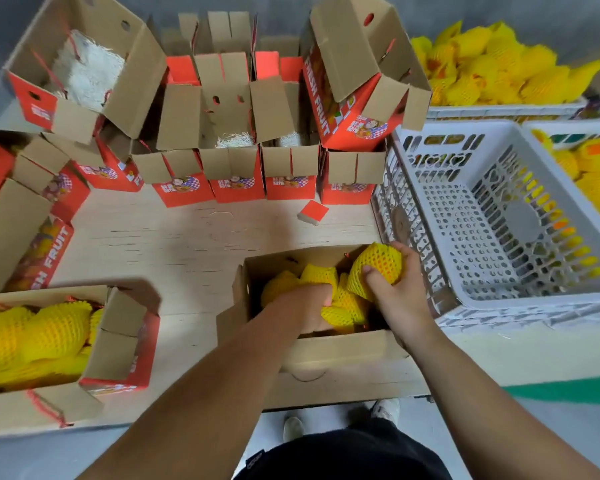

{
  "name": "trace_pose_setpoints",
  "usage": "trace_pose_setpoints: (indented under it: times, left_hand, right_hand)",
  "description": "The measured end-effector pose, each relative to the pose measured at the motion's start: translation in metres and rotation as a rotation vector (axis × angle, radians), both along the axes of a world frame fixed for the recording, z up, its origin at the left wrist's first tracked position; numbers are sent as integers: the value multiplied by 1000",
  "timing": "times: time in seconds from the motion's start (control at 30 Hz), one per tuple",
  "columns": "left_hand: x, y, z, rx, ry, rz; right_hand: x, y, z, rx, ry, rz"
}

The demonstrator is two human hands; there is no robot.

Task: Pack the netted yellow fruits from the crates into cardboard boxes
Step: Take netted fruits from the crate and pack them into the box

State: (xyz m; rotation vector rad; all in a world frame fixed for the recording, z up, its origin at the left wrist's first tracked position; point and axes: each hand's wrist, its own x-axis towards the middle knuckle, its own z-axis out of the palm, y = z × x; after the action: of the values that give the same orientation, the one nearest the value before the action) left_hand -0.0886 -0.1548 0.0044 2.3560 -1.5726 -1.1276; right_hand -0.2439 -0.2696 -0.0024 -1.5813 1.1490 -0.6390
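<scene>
Grey wall runs behind a pale wooden counter (174, 244) full of boxes. Many red and brown cardboard boxes (236, 174) stand open along the back, and some have white stuffing inside. One small red block (313, 212) lies alone on the wood.

Right in front of the person sits an open box (326, 344) with netted yellow fruits (317, 277) in it. The left hand (314, 306) reaches down into this box among the fruits. Its fingers are hidden, so I cannot tell if its grip is closed or loose. The right hand (394, 289) has its grip wrapped round one netted fruit (378, 263) at the box's right edge, just above the others.

A second box (118, 341) on the left is already packed with yellow fruits (39, 337).

Just beside the front box, on the right, stands a white crate (492, 306) with holes in it and no fruit inside. Another white crate (534, 128) next to it holds more fruits (589, 168). Farther back, a big heap of netted fruits (499, 64) fills one more crate (499, 111).

Down below, you can see the person's dark shorts (343, 455) and light shoes (293, 427) on the grey floor.
</scene>
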Motion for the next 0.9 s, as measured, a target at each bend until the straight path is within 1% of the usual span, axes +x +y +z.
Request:
trace_pose_setpoints:
  times: [0.13,0.2,0.23,0.3,0.33,0.37,0.43,0.5,0.53,0.57,0.6,0.63,0.67,0.7,0.73,0.77,0.83,0.9]
  left_hand:
    - [-4,-7,6,-14,-71,-77]
    - [4,0,13,-53,-26,-47]
    - [9,8,15,-97,-47,-9]
    - [23,25,12,-162,-239,22]
    - [28,30,8,-151,-321,22]
    - [30,32,4,-130,-355,31]
    - [29,26,-1,-67,-328,59]
    - [26,20,-4,-42,-285,94]
    - [25,20,-7,-89,-293,103]
    - [25,22,-10,-183,-279,121]
    - [23,24,-14,-291,-219,136]
    - [20,28,-15,-367,-118,121]
    - [16,30,-17,-376,-19,62]
    - [12,30,-18,-341,16,-18]
    - [8,28,-19,-302,1,-76]
    - [7,25,-20,-282,-42,-88]
    - [10,20,-18,-278,-152,-67]
    - [17,19,-14,-194,-194,-78]
  right_hand:
    - [3,0,6,0,5,-4]
    - [2,0,10,25,0,0]
    - [0,1,13,34,12,20]
    - [-4,2,22,5,86,138]
    - [-5,1,26,-26,143,241]
    - [-6,0,30,-65,212,359]
    - [-6,-3,38,-129,390,587]
    - [-6,-8,43,-73,531,754]
    - [-6,-11,46,-29,580,803]
    - [-5,-13,47,9,614,828]
    - [-3,-15,49,31,652,847]
    - [-1,-15,51,34,688,862]
    - [3,-15,51,16,718,870]
    - [7,-15,51,-9,738,874]
    - [10,-15,51,-45,757,888]
    - [13,-15,51,-82,785,914]
    - [17,-18,55,-127,887,968]
    - [20,-23,64,-142,1001,994]
